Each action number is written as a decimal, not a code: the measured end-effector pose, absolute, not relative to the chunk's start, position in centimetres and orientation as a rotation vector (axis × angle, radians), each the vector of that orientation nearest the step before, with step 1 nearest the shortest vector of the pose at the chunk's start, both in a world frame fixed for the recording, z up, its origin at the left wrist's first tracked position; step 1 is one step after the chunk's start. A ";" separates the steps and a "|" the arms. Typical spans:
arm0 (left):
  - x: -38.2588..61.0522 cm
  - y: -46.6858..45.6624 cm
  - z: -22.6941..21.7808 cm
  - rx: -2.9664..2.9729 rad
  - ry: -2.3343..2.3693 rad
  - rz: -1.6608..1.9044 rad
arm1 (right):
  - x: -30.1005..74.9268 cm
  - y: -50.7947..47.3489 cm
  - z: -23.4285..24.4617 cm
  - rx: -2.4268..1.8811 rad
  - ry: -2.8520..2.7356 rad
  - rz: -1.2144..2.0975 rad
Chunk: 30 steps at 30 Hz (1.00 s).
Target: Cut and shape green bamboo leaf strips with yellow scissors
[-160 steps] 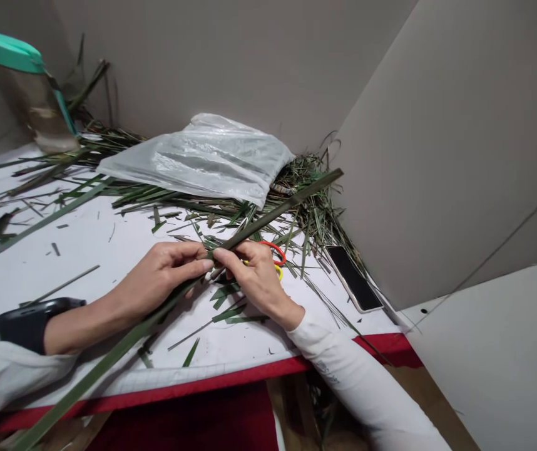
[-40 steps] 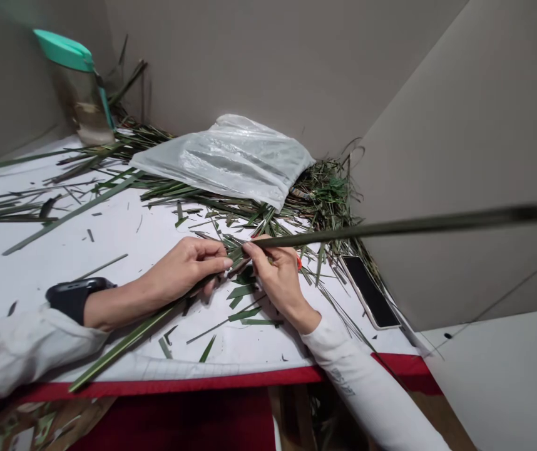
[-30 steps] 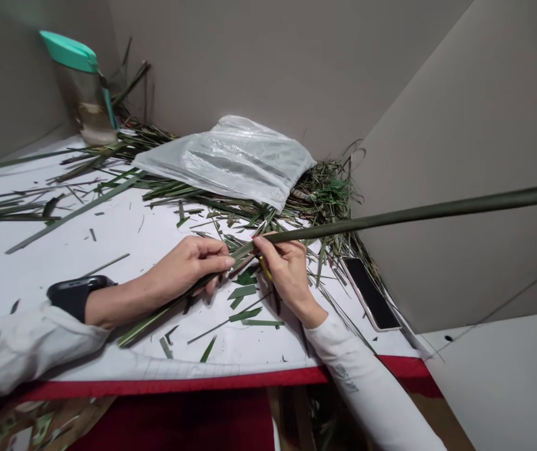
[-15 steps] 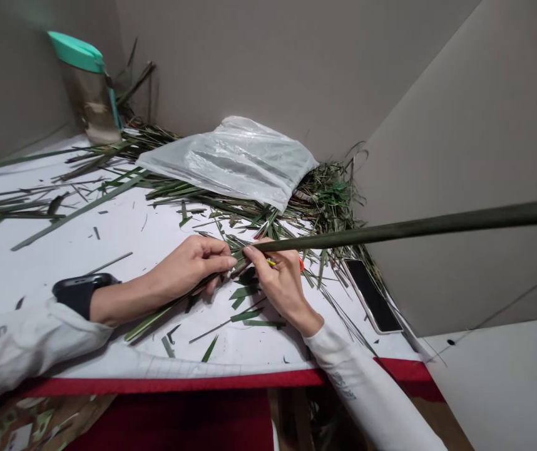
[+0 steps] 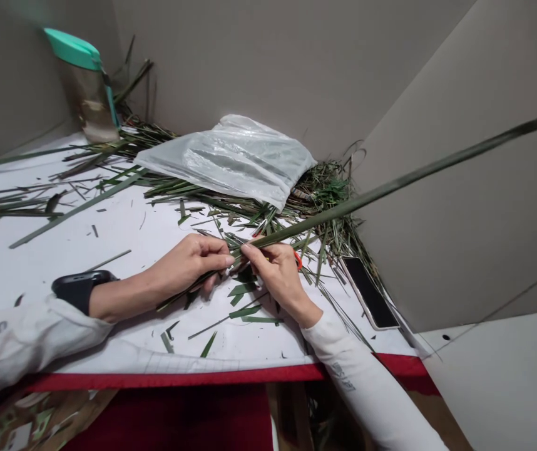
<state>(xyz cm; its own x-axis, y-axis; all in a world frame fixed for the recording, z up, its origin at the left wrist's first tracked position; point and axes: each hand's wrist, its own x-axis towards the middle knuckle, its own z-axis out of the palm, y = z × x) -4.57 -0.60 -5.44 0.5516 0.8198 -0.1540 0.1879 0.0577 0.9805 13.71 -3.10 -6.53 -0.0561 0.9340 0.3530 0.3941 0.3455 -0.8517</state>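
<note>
A long green leaf strip (image 5: 372, 197) runs from between my hands up to the right edge of view. My left hand (image 5: 198, 260) pinches the strip's near end, and thinner leaf ends trail below that palm. My right hand (image 5: 278, 275) grips the same strip with thumb and forefinger, close to the left fingertips. An orange loop (image 5: 298, 260), perhaps a scissors handle, shows behind my right hand; the rest of it is hidden. Short cut leaf pieces (image 5: 245, 311) lie on the white tabletop (image 5: 146, 338) beneath my hands.
A clear plastic bag (image 5: 231, 156) covers part of a heap of leaf strips (image 5: 329, 188) along the wall. At the back left stands a jug with a turquoise lid (image 5: 74, 50). A phone (image 5: 369, 293) lies near the right table edge. Red cloth (image 5: 179, 378) borders the front.
The long leaf strip's far end has swung upward on the right. The trailing leaf end below my left hand shows shorter. Both hands stay in nearly the same place.
</note>
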 end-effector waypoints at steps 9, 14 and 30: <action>-4.7 -0.3 -5.5 1.474 0.958 0.645 | 15.0 -2.8 -6.7 -1.294 -1.447 0.414; -4.8 -0.4 -5.5 1.534 0.982 0.736 | 14.7 -3.0 -6.9 -1.304 -1.426 0.516; -5.8 1.1 -4.7 1.634 1.089 0.924 | 14.9 -2.7 -6.4 -1.060 -1.245 0.828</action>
<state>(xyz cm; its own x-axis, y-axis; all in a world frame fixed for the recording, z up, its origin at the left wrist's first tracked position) -5.83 1.13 -4.75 0.3222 0.9426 0.0872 0.2391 -0.1702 0.9560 14.86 -2.65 -6.43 0.1623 0.9310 0.3269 0.0586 0.3217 -0.9450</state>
